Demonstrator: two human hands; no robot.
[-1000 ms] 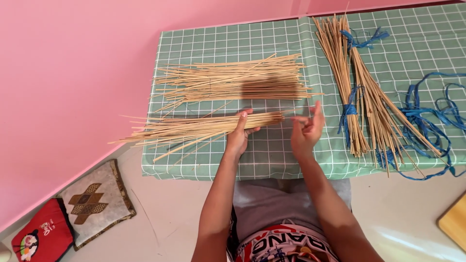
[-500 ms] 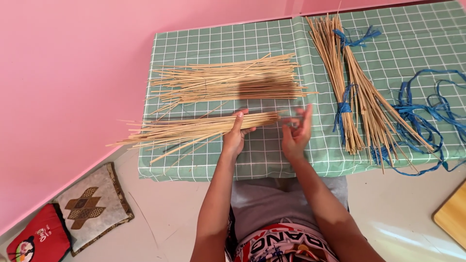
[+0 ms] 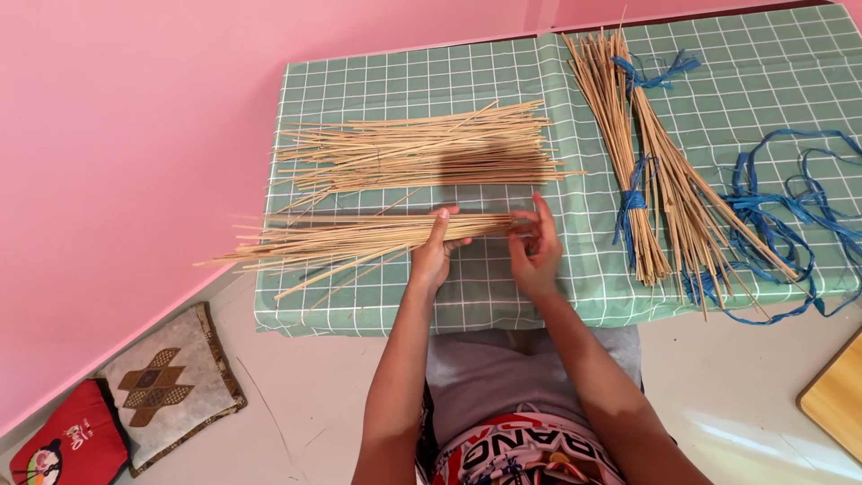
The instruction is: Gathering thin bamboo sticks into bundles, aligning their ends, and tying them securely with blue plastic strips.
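Observation:
My left hand (image 3: 435, 255) grips a loose bundle of thin pale sticks (image 3: 341, 241) lying along the near edge of the table with the green checked cloth (image 3: 467, 296). Its far end sticks out past the table's left edge. My right hand (image 3: 536, 251) touches the bundle's right end with its fingertips. A second, wider pile of sticks (image 3: 422, 153) lies behind the first one, apart from both hands.
Two tied stick bundles (image 3: 646, 171) with blue ties lie to the right, next to loose blue ribbon (image 3: 790, 224). A pink wall (image 3: 135, 135) runs along the left. On the floor lie a grey cushion (image 3: 171, 386), a red cushion (image 3: 63, 445) and a wooden board (image 3: 835, 395).
My right hand has moved left from open air to the bundle's right end. My left hand stays on the bundle. The view has shifted slightly.

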